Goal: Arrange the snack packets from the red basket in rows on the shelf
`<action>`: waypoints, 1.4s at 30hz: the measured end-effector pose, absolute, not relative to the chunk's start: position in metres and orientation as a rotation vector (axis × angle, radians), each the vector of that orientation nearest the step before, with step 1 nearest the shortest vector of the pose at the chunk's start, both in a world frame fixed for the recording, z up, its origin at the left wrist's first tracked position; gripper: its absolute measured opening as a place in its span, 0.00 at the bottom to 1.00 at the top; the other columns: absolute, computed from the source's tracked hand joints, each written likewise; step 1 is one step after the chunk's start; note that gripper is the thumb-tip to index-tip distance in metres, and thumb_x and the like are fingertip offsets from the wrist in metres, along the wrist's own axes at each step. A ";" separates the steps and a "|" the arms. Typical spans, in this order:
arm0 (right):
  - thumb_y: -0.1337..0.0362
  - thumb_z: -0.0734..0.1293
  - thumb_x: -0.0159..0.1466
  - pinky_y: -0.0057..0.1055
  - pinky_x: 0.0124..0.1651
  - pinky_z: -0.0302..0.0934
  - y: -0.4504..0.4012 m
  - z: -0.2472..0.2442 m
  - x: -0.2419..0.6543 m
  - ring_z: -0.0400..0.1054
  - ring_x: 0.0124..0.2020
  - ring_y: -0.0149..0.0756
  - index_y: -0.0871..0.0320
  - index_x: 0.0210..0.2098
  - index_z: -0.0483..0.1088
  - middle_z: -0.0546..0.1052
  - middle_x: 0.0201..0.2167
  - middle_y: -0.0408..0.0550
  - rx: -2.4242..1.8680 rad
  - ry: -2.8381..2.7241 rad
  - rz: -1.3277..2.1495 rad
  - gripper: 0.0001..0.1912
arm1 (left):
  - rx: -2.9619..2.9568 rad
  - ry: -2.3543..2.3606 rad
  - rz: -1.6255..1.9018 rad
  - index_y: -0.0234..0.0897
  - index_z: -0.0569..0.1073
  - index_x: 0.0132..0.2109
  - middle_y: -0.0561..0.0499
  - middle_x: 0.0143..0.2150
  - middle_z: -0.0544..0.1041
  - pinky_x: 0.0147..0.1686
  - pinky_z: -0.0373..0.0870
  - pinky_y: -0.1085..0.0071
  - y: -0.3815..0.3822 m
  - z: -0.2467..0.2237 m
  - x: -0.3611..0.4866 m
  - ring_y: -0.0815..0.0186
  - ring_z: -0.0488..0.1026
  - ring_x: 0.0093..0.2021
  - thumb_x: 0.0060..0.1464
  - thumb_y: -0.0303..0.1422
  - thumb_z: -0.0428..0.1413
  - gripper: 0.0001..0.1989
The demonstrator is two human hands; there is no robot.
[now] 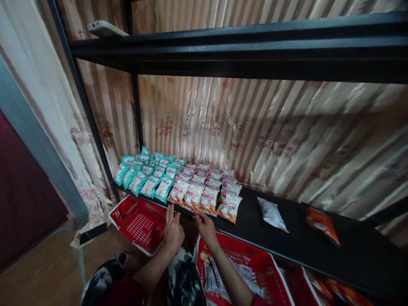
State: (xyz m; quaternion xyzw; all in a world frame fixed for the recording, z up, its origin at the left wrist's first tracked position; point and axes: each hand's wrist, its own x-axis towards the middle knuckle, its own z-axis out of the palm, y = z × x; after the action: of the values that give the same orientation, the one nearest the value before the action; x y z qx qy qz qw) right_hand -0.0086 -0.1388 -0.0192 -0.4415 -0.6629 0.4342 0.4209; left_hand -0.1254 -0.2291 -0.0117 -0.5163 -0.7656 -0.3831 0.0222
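Observation:
Rows of small snack packets lie on the black lower shelf: teal-and-white ones (145, 172) at the left, orange-and-white ones (208, 197) with striped edges beside them. My left hand (174, 231) is at the shelf's front edge, fingers stretched upward just below the front orange-and-white row, holding nothing. Close by, my right hand (207, 231) has its fingers bent together at the bottom edge of a front orange-and-white snack packet (192, 196); its fingertips are small and dim, and the packet still rests in its row.
A red basket (127, 216) stands below the shelf at the left. Another red basket (270, 276) at my right holds silvery packets. Farther along the shelf lie a silver-white packet (273, 213) and an orange packet (322, 224). The upper shelf (223, 44) carries a white device (106, 29).

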 end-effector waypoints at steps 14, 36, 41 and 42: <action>0.59 0.59 0.58 0.40 0.52 0.63 -0.113 -0.014 -0.088 0.69 0.48 0.40 0.55 0.48 0.70 0.74 0.49 0.50 -1.117 -1.812 0.876 0.20 | -1.615 -2.374 -1.317 0.30 0.57 0.61 0.40 0.66 0.53 0.62 0.53 0.57 -0.187 -0.035 -0.192 0.58 0.43 0.67 0.44 0.16 0.45 0.34; 0.62 0.58 0.60 0.43 0.58 0.58 -0.106 -0.016 -0.115 0.64 0.54 0.41 0.59 0.46 0.72 0.73 0.51 0.54 -1.248 -1.790 0.641 0.18 | -2.256 -1.847 -1.058 0.32 0.56 0.62 0.43 0.68 0.47 0.61 0.52 0.52 -0.189 -0.048 -0.250 0.56 0.36 0.67 0.48 0.18 0.42 0.32; 0.63 0.59 0.59 0.43 0.56 0.60 -0.106 -0.011 -0.118 0.67 0.52 0.41 0.58 0.44 0.74 0.74 0.48 0.53 -1.285 -1.776 0.586 0.18 | -2.328 -1.687 -0.933 0.35 0.54 0.63 0.44 0.66 0.52 0.60 0.51 0.51 -0.170 -0.033 -0.259 0.56 0.38 0.67 0.47 0.18 0.43 0.34; 0.63 0.59 0.59 0.44 0.55 0.60 -0.106 -0.011 -0.118 0.68 0.51 0.41 0.57 0.44 0.74 0.75 0.48 0.53 -1.290 -1.768 0.577 0.17 | -2.326 -1.673 -0.922 0.36 0.54 0.63 0.44 0.66 0.53 0.61 0.51 0.51 -0.165 -0.031 -0.259 0.56 0.38 0.67 0.47 0.18 0.43 0.34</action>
State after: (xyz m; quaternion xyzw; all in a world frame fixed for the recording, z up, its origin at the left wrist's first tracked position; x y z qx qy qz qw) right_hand -0.1183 -0.1060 -0.0110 -0.5159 -0.7070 0.2309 0.4250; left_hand -0.2594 -0.1652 -0.0307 -0.7712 -0.5545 -0.3057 0.0658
